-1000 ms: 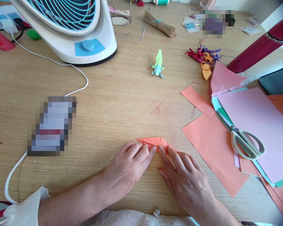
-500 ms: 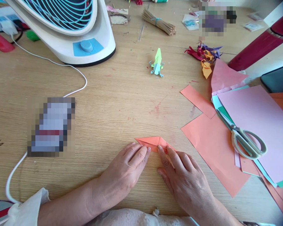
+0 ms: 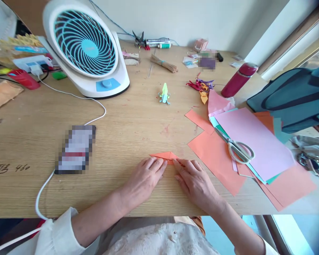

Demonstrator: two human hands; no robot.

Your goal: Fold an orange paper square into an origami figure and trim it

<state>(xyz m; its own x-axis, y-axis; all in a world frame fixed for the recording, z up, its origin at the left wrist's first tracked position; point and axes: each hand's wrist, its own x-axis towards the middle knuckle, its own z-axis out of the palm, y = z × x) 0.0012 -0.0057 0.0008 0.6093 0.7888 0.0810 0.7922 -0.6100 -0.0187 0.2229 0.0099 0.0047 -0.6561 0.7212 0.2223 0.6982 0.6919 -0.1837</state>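
A small folded piece of orange paper (image 3: 167, 156) lies on the table in front of me, pointed at its left end and creased along its length. My left hand (image 3: 149, 176) holds down its near left edge, fingers pressed together. On the right end, the fingertips of my right hand (image 3: 195, 179) press the paper against the tabletop. The fingers partly cover the near edge and the right tip. Farther back stands a green and blue paper insect (image 3: 164, 95). To the right, scissors (image 3: 238, 147) with pale handles rest on coloured paper sheets (image 3: 257, 138).
A white fan (image 3: 95, 83) stands at the back left. A phone (image 3: 76, 150) with a white cable lies left of my arms. Orange sheets (image 3: 218, 159), a dark red flask (image 3: 239, 79), folded paper figures (image 3: 202, 88) and a teal bag (image 3: 287, 95) occupy the right side.
The view has tilted up and pulled back, so more of the fan, wall and table edge shows. Both hands stay on the folded orange paper, with little visible change in it.
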